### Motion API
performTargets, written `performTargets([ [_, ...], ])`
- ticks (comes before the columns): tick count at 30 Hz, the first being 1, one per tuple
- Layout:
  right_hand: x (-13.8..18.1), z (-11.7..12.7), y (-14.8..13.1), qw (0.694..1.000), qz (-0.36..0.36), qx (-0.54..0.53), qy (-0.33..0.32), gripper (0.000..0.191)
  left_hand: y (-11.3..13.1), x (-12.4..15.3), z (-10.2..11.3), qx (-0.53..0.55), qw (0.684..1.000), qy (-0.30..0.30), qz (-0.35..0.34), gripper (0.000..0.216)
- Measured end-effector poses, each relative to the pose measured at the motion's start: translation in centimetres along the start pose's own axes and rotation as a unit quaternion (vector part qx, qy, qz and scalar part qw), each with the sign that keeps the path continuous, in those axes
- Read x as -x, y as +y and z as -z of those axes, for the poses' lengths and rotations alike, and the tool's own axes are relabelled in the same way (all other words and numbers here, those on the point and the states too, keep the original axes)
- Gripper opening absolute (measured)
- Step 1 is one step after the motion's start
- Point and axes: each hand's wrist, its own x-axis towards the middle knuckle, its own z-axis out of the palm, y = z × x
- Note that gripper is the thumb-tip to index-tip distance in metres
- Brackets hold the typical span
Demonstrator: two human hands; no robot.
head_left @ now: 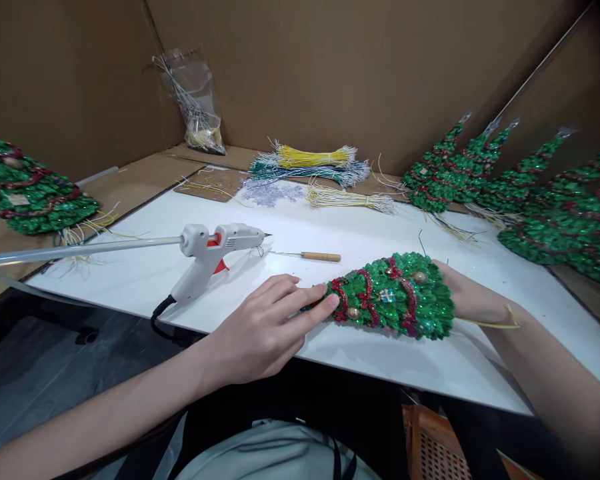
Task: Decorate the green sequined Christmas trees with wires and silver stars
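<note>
A green glittery cone tree (395, 297) with red garlands and small ornaments lies on its side on the white board (370, 240), tip pointing left. My left hand (265, 330) rests on the board with fingers stretched out, its fingertips touching the tree's narrow tip. My right hand (457, 293) is behind the tree's wide base, mostly hidden by it; its fingers do not show. A thin yellow wire (495, 325) runs out from the base across my right wrist.
A white hot glue gun (210, 257) with a long glue stick stands left of centre, an awl with a wooden handle (320, 256) beside it. Bundles of yellow, green and white wires (315, 167) lie at the back. Finished green trees (520, 187) crowd the right, another tree (25, 190) is at left.
</note>
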Motion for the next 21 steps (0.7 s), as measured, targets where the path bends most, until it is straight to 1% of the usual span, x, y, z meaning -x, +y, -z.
performTargets([
  [4,0.0,0.0,0.0,1.000,0.007,0.001,-0.001,0.018,0.1,0.1,-0.1,0.004,1.000,0.007,0.003,0.048],
  [10,-0.1,-0.2,-0.4,1.000,0.025,0.014,0.001,0.013,0.0,0.1,0.0,0.033,0.999,0.007,0.018,0.050],
  [12,-0.1,-0.4,-0.6,0.999,0.026,0.016,0.007,0.012,0.0,-0.2,0.2,0.068,0.997,0.016,0.037,0.047],
  [16,-0.1,-0.5,-1.0,0.999,0.045,0.023,0.003,0.014,0.1,-1.9,0.3,0.153,0.980,0.052,0.112,0.037],
  [18,-0.1,-0.6,-1.0,0.999,0.048,0.018,0.002,0.013,0.1,-2.9,0.2,0.204,0.967,0.035,0.149,0.038],
  [21,0.0,-0.6,-0.9,0.999,0.040,0.006,0.005,0.011,-0.2,-3.9,-0.3,0.268,0.948,-0.017,0.173,0.042],
])
